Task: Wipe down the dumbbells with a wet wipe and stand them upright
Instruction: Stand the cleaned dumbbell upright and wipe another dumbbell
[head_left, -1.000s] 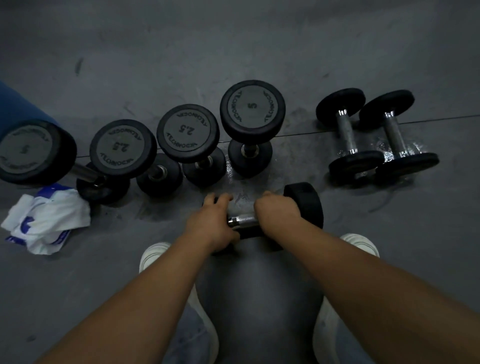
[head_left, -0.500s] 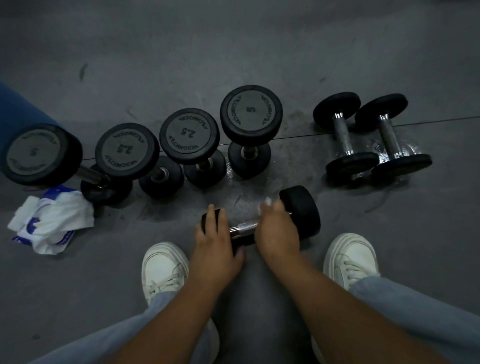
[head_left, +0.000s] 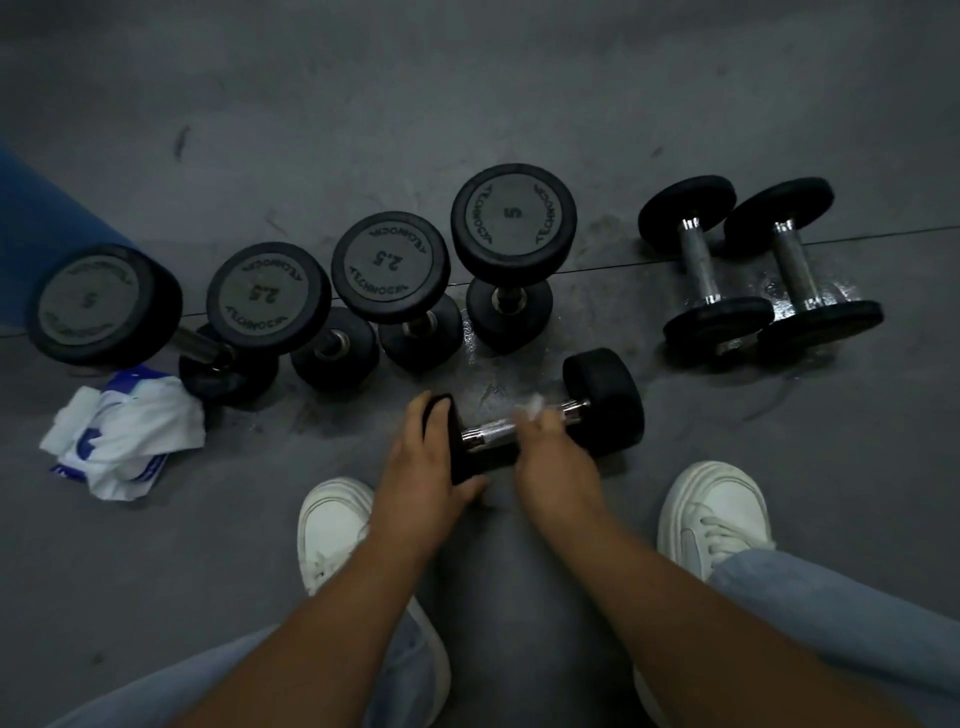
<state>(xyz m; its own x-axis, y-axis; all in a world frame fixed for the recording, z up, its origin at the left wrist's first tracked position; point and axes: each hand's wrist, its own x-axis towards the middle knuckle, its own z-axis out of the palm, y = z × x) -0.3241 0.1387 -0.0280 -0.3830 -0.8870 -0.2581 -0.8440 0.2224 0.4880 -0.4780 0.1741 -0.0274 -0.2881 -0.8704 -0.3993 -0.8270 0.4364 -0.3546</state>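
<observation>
Wiping of the handle is judged to be the step in hand. One black rubber-headed dumbbell with a chrome handle (head_left: 491, 434) is laid on its side on the dark grey floor (head_left: 519, 78), just ahead of a pair of white shoes (head_left: 711, 514). Its left head is gripped by the left hand (head_left: 431, 457), fingers curled over the top, apparently so that rolling is prevented. A crumpled white wet wipe (head_left: 532, 405) is pinched in the curled fingers of the right hand (head_left: 550, 457) and held against the handle near the right head.

Beyond, toward the left, a row of four black dumbbells (head_left: 389, 265) is stood on end, so these are taken as finished. Toward the right, two black dumbbells with bare chrome handles (head_left: 701, 270) are left lying side by side, with wet patches on the floor around them. A crumpled white-and-blue packet (head_left: 124, 441) is kept near the row's left end, presumably within reach for fresh wipes.
</observation>
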